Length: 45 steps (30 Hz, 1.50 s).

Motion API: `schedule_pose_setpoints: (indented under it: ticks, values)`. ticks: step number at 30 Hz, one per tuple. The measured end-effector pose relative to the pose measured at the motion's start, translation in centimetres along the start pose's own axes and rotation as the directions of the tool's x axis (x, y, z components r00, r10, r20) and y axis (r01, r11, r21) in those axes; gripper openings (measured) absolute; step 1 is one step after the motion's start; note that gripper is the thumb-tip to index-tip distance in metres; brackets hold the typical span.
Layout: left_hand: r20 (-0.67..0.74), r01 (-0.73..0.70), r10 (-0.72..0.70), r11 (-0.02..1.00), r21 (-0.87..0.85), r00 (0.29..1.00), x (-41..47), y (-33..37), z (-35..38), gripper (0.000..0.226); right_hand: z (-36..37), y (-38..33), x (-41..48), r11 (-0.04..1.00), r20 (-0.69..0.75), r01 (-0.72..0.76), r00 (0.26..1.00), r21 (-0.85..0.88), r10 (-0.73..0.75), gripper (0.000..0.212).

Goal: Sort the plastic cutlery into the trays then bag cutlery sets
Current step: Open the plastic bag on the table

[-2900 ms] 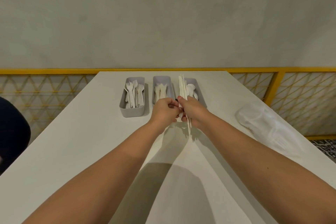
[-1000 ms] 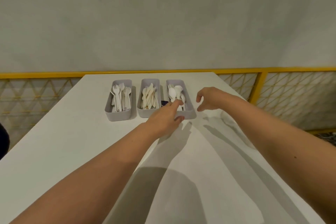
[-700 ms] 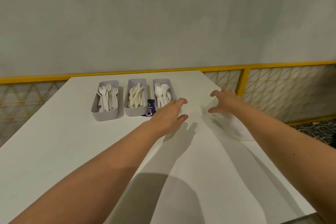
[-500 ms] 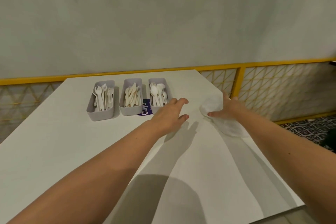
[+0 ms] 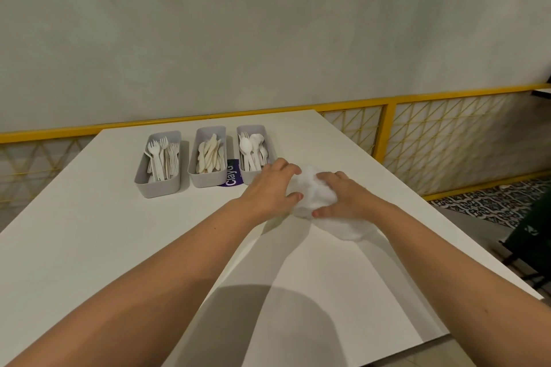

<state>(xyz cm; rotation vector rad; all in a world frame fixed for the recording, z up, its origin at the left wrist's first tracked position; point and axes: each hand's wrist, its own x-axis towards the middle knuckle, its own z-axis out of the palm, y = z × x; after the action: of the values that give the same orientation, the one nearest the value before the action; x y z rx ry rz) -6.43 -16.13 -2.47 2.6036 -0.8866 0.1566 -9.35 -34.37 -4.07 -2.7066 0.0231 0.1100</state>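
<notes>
While forks [image 5: 161, 158], knives [image 5: 210, 155] and spoons [image 5: 252, 149] lie sorted in three grey trays [image 5: 158, 189], my left hand [image 5: 268, 188] and right hand [image 5: 346, 199] each grip the crumpled clear bags [image 5: 311, 189] on the white table [image 5: 89, 232], just beside them.

A white table [image 5: 89, 247] is shown. Near its far edge three grey trays are set side by side: a fork tray [image 5: 158, 188], a knife tray [image 5: 205, 180] and a spoon tray [image 5: 250, 178]. A purple card [image 5: 232, 176] is lodged between the latter two. A pile of clear plastic bags [image 5: 346, 228] is laid just right of them.

Eatery: cutlery trays [image 5: 205, 181], yellow railing [image 5: 389, 116].
</notes>
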Motion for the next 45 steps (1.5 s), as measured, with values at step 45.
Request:
schedule_pose_setpoints:
  ticks: [45]
  values:
    - [0.035, 0.347, -0.384, 0.788, -0.509, 0.923, -8.3, -7.3, -3.9, 0.006, 3.9, -9.2, -1.6, -0.444, -0.386, 0.278, 0.906, 0.852, -0.174, 0.012]
